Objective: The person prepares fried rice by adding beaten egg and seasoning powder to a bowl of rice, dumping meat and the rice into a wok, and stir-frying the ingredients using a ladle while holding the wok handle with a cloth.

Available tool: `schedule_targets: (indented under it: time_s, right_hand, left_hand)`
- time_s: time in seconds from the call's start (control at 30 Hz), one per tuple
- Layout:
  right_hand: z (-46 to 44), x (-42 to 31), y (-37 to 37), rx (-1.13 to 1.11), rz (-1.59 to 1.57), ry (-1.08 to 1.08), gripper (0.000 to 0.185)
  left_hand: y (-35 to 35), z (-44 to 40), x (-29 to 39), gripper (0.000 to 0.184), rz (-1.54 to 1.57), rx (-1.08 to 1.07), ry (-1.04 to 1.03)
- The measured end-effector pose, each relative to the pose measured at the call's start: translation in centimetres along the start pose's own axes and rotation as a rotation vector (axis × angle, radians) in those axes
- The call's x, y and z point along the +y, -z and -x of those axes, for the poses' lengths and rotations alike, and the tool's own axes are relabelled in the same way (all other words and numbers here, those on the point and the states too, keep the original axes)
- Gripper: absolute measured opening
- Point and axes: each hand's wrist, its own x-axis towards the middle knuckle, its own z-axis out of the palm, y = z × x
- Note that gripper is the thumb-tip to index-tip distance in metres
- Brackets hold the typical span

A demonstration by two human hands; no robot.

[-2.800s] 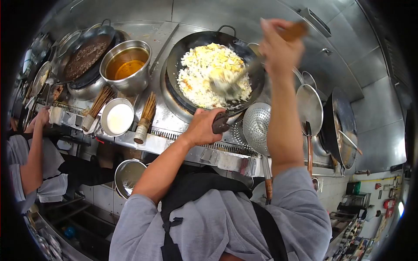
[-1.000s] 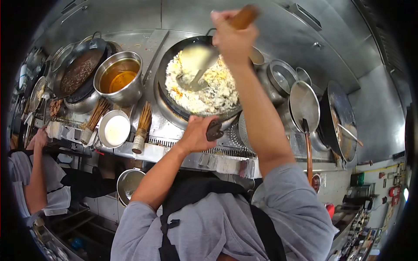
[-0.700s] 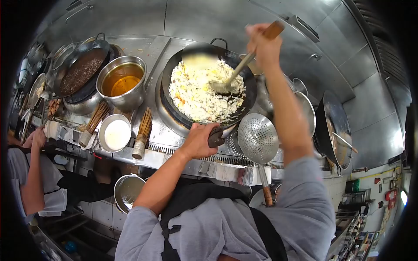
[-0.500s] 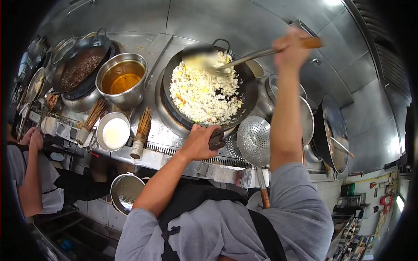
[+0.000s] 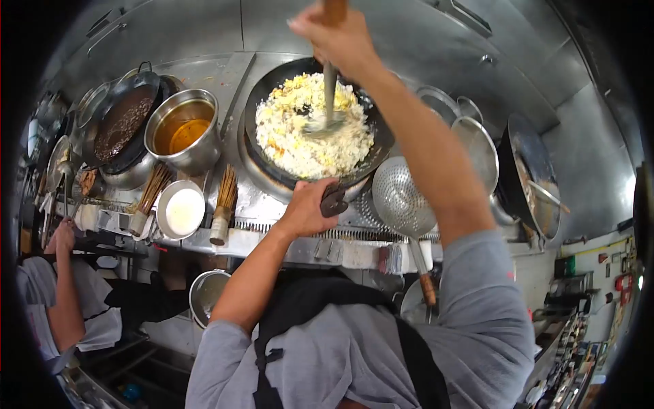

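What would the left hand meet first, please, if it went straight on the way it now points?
Probably the near rim of the wok, just beyond where the left hand grips the handle, though depth is hard to judge.

Shirt (image 5: 320,354), grey, short-sleeved: 6 o'clock. Apron (image 5: 320,290), black: strap (image 5: 419,354), 5 o'clock; knot (image 5: 274,355), between 6 and 7.
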Motion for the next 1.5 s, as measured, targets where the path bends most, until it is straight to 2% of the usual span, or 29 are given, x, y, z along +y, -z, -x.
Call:
schedule_targets:
  time_s: [0.03, 0.13, 0.17, 0.23, 0.27, 0.3, 0.4, 0.43, 0.53, 0.57, 0.63, 0.73, 0.83, 0.93, 0.97, 1.07, 1.13, 1.2, 1.27, 1.33, 1.43, 1.5]
  right_hand:
    - [-1.3, -2.3, 0.0, -0.043, 0.065, -0.068, 0.013]
    - [-0.2, -8.2, -0.3, 0.164, 0.072, 0.056, 0.015]
    - [0.4, -6.1, 0.8, 0.152, -0.028, 0.227, 0.016]
    - [2.5, 1.8, 0.7, 0.210, 0.025, 0.261, 0.016]
    - [3.0, 1.5, -0.2, 0.242, 0.050, 0.283, 0.015]
    - [2.0, 0.5, 1.1, 0.197, 0.174, -0.077, 0.015]
    - [0.8, -7.4, 1.7, 0.175, 0.099, -0.197, 0.015]
    - [2.0, -11.9, 1.4, 0.173, 0.101, -0.164, 0.016]
    - [4.7, -10.2, 3.7, 0.133, 0.018, 0.124, 0.019]
    - [4.6, -6.9, 2.3, 0.373, 0.202, -0.210, 0.019]
    - [0.9, -0.6, 3.9, 0.570, 0.040, -0.175, 0.016]
    - [-3.0, -1.0, 2.3, 0.689, -0.001, 0.066, 0.014]
    - [2.0, -7.3, -2.6, 0.517, 0.142, 0.039, 0.015]
    - [-1.1, 3.9, -1.1, 0.398, 0.221, 0.131, 0.016]
    - [-1.5, 0.8, -0.6, 0.365, 0.188, -0.118, 0.016]
    - [1.8, -3.6, 0.4, 0.319, 0.122, -0.021, 0.016]
    - [3.4, -0.1, 2.6, 0.358, 0.210, 0.040, 0.018]
    - [-0.5, 0.5, 7.8, 0.450, 0.054, -0.018, 0.017]
    - [-4.9, -0.8, 15.1, 0.532, -0.021, 0.045, 0.014]
    - [-7.2, -3.1, 23.6, 0.322, -0.309, 0.102, 0.011]
    - [-1.0, 0.1, 15.2, 0.591, -0.176, 0.180, 0.011]
    - [1.8, 4.0, 8.4, 0.574, -0.106, 0.078, 0.013]
  left_hand:
    - [-0.1, -0.4, 0.2, 0.072, -0.026, -0.004, -0.006]
    - [-0.1, -1.1, 0.2, 0.071, -0.011, 0.022, 0.006]
    - [-0.1, -1.1, 0.2, 0.071, -0.018, 0.020, 0.010]
    - [-0.1, -1.0, 0.2, 0.070, 0.008, -0.002, -0.003]
    - [0.0, -1.1, 0.1, 0.071, 0.011, -0.006, -0.015]
    - [0.1, -1.5, -0.1, 0.071, 0.015, 0.005, -0.022]
    - [-0.3, -0.8, 0.2, 0.071, -0.012, 0.005, 0.002]
    - [-0.4, -1.2, 0.4, 0.071, -0.023, 0.027, 0.012]
    - [-0.4, -1.3, 0.2, 0.071, 0.010, -0.001, 0.030]
    - [-0.4, -1.2, -0.2, 0.075, 0.057, -0.019, 0.045]
    - [-0.2, -1.3, 0.1, 0.075, 0.062, -0.017, 0.083]
    - [0.1, -1.2, 0.0, 0.074, 0.067, -0.028, 0.077]
    - [-0.2, -1.2, -0.3, 0.074, 0.067, -0.033, 0.087]
    - [0.6, -1.1, 0.1, 0.071, 0.083, -0.016, 0.098]
    - [0.7, -1.0, 0.2, 0.072, 0.067, -0.013, 0.071]
    - [0.6, -1.1, -0.3, 0.074, 0.074, -0.011, 0.062]
    - [0.8, -1.1, -0.6, 0.073, 0.076, -0.014, 0.058]
    - [1.3, -1.0, -0.2, 0.073, 0.070, -0.035, 0.034]
    - [1.6, -1.3, -0.3, 0.073, 0.057, -0.045, 0.035]
    - [1.4, -1.0, -0.8, 0.072, 0.065, -0.025, 0.043]
    - [1.0, -1.0, -0.9, 0.072, 0.118, -0.004, 0.021]
    - [1.1, -1.0, -0.7, 0.072, 0.071, -0.019, 0.044]
